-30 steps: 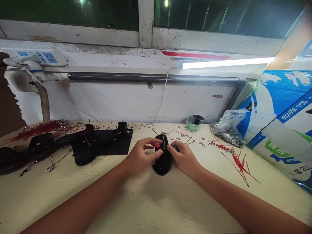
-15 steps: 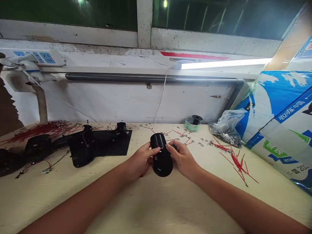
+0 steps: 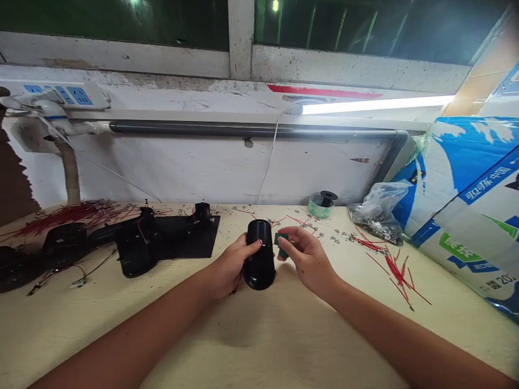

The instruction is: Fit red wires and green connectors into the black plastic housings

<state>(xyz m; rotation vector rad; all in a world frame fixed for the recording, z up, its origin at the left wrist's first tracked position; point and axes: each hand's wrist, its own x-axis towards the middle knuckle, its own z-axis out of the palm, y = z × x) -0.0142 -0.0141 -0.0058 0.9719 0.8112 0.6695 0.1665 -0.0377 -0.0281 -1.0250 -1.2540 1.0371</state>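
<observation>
My left hand (image 3: 229, 265) is wrapped round a glossy black oval plastic housing (image 3: 259, 254), held just above the pale wooden table (image 3: 259, 335). A thin red wire hangs under that hand. My right hand (image 3: 308, 259) sits just right of the housing, fingers pinched on a small green part (image 3: 280, 240) close to the housing's upper end.
Black housings and a black plate with red wires (image 3: 133, 243) lie at the left. Loose red wires (image 3: 395, 270) and small metal bits are scattered at the right. A tape roll with a black spool (image 3: 322, 204), a plastic bag of metal parts (image 3: 379, 213) and a blue-white carton (image 3: 470, 205) stand right.
The housing has shifted slightly left in my left hand. My right hand has come off the housing and now holds the green part beside it.
</observation>
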